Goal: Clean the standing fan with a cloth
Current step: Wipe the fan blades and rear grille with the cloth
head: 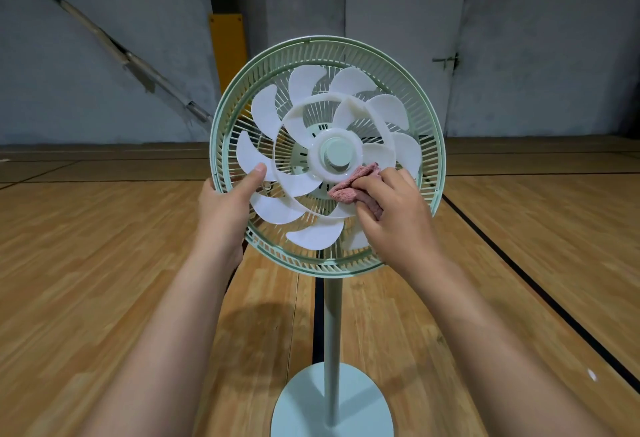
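Observation:
A pale green standing fan (325,52) faces me with its front guard off, so the white blades (265,111) and round hub (335,154) are bare. My left hand (225,204) grips the lower left rim of the rear guard, thumb lying on a blade. My right hand (391,211) holds a bunched pink cloth (349,185) against the blades just below and right of the hub. The fingers cover part of the cloth.
The fan's pole (333,350) runs down to a round pale base (304,405) on a wooden floor with black lines. A grey wall, a yellow panel (227,52) and a white board (405,42) stand behind.

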Available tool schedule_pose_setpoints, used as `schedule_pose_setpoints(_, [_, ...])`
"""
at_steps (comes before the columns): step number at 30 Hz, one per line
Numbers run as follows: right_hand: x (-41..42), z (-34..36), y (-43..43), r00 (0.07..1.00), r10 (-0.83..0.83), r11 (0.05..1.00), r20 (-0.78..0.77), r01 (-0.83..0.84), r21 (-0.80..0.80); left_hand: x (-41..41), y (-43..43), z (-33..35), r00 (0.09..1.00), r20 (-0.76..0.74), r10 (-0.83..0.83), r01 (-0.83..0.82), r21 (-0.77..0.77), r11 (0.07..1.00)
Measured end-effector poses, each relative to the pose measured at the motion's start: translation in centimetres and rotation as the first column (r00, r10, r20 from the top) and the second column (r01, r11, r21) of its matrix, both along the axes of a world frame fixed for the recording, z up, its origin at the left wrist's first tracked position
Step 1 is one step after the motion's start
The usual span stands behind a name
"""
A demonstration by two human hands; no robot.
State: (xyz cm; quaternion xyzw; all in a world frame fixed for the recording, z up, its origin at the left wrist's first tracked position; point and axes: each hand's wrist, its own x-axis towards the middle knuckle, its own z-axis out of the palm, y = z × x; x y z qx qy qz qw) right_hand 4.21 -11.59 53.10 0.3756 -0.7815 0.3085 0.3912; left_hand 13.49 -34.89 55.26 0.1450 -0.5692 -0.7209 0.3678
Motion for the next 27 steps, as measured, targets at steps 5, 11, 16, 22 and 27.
schedule_pose_setpoints(5, [-0.5,0.1,0.7,0.998,-0.055,0.998,-0.023,0.054,-0.040,-0.1,0.6,-0.5,0.997,0.002,0.076,-0.076,-0.089,0.993])
schedule_pose_setpoints(11, [-0.3,-0.1,0.6,0.998,-0.056,0.997,-0.038,0.054,-0.049,0.7,1.0,-1.1,0.996,-0.021,0.088,-0.089,-0.118,0.989])
schedule_pose_setpoints(16, [1.7,-0.4,0.3,0.999,-0.031,0.999,0.033,0.029,0.041,1.2,1.5,-1.4,0.993,-0.041,0.111,-0.115,-0.121,0.986])
schedule_pose_setpoints(22, [3.2,0.0,0.2,0.986,0.001,0.987,0.164,-0.028,0.159,1.4,1.9,-1.6,0.993,-0.051,0.102,-0.108,-0.128,0.986])
schedule_pose_setpoints(27, [3.0,0.2,1.1,0.995,-0.020,0.990,0.102,0.006,0.140,1.7,1.7,-1.8,0.994,-0.043,0.101,-0.106,-0.143,0.984])
